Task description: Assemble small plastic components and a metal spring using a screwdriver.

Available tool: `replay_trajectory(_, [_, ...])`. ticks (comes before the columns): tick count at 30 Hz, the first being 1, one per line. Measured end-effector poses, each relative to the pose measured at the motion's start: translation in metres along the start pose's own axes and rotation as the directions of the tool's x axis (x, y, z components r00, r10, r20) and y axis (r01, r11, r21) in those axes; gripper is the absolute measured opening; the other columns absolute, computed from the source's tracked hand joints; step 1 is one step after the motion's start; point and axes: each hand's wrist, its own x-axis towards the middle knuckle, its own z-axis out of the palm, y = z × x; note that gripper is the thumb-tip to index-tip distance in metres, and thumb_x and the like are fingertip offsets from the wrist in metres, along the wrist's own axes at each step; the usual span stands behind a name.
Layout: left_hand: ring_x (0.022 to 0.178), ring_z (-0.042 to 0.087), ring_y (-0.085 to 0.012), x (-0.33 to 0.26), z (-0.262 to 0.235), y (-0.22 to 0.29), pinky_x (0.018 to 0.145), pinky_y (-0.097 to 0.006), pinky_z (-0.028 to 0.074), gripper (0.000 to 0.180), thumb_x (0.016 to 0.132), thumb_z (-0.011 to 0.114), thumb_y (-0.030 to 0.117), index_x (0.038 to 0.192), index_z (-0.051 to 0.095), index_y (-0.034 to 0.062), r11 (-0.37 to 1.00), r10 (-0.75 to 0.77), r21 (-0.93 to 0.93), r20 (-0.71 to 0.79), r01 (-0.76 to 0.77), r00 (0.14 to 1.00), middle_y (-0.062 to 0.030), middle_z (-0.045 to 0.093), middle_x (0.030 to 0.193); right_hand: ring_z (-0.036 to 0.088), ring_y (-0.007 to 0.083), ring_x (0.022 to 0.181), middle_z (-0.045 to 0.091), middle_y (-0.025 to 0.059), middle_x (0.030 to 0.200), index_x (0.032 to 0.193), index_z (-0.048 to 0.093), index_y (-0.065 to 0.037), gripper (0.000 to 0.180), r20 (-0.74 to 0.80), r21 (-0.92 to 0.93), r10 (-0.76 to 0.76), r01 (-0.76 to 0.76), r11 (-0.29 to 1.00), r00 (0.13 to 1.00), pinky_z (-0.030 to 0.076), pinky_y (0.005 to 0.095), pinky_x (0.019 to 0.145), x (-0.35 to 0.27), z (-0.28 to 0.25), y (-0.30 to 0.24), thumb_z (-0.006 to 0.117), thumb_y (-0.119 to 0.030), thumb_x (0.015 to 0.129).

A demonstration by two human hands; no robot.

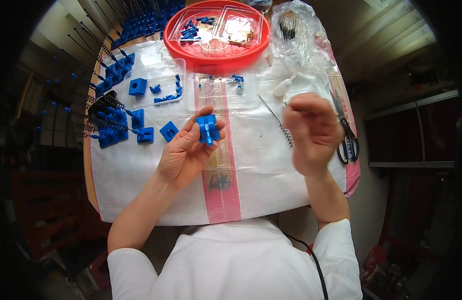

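Note:
My left hand (180, 156) grips a blue plastic block with a short stem (208, 129) pointing toward me, held above the middle of the table. Its fingers wrap round the block's sides. My right hand (313, 134) is raised on the right, its fingers curled but smeared by motion, so I cannot tell whether anything is in them. Beside it lies a thin metal rod ending in a black coil spring (286, 135). Just beyond that hand is a small whitish dropper-like thing (282, 88). A loose blue square piece with a hole (169, 131) lies left of my left hand.
Blue bases with springs (111, 131) crowd the left edge. Shallow clear trays (156, 102) hold small blue and silvery parts. Behind them stands a red round tray (216, 59) with clear boxes. A plastic bag (303, 37) with dark springs sits back right; black-handled scissors (348, 145) lie at the right edge.

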Motion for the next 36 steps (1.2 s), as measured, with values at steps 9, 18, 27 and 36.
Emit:
replay_trajectory(9, [0.116, 0.057, -0.0302, -0.002, -0.011, -0.001, 0.087, -0.03, 0.055, 0.055, 0.1, 0.054, 0.012, 0.149, 0.032, -0.0017, 1.0, 0.019, 0.023, -0.025, -0.019, 1.0, -0.0215, 0.053, 0.132, 0.057, 0.0157, 0.068, 0.063, 0.0067, 0.086, 0.097, 0.065, -0.001, 0.02, 0.059, -0.913, 0.286, -0.064, 0.402, 0.956, 0.046, 0.0276, 0.061, -0.009, -0.074, -0.026, 0.076, -0.01, 0.084])
replay_trajectory(18, [0.112, 0.06, -0.029, -0.004, -0.016, -0.001, 0.086, -0.032, 0.055, 0.046, 0.102, 0.049, 0.012, 0.146, 0.037, 0.0022, 1.0, 0.012, 0.006, 0.0, -0.012, 1.0, -0.021, 0.053, 0.132, 0.066, 0.0326, 0.083, 0.066, 0.0128, 0.092, 0.092, 0.064, -0.003, 0.021, -0.061, -0.985, 0.468, -0.131, 0.117, 0.882, 0.051, 0.0437, 0.071, -0.048, -0.083, 0.005, 0.073, -0.019, 0.082])
replay_trajectory(27, [0.107, 0.059, -0.0264, -0.004, -0.021, -0.001, 0.087, -0.034, 0.053, 0.047, 0.102, 0.05, 0.013, 0.146, 0.036, 0.0039, 0.999, -0.024, -0.044, -0.029, 0.023, 0.999, -0.0184, 0.056, 0.126, 0.064, 0.021, 0.066, 0.062, 0.0102, 0.074, 0.088, 0.061, -0.001, 0.015, 0.101, -0.955, 0.314, 0.003, 0.298, 0.944, 0.048, 0.0308, 0.061, -0.023, -0.061, -0.027, 0.072, -0.009, 0.083])
replay_trajectory(36, [0.101, 0.06, -0.0247, -0.004, -0.017, 0.001, 0.084, -0.034, 0.051, 0.041, 0.102, 0.046, 0.012, 0.143, 0.04, 0.0054, 0.997, -0.015, -0.079, -0.06, 0.011, 0.998, -0.0158, 0.058, 0.119, 0.068, 0.0176, 0.084, 0.068, 0.0095, 0.092, 0.106, 0.065, 0.0, 0.024, 0.326, -0.444, 0.155, 0.007, 0.896, 0.933, 0.053, 0.0284, 0.073, 0.014, -0.03, 0.015, 0.075, -0.001, 0.084])
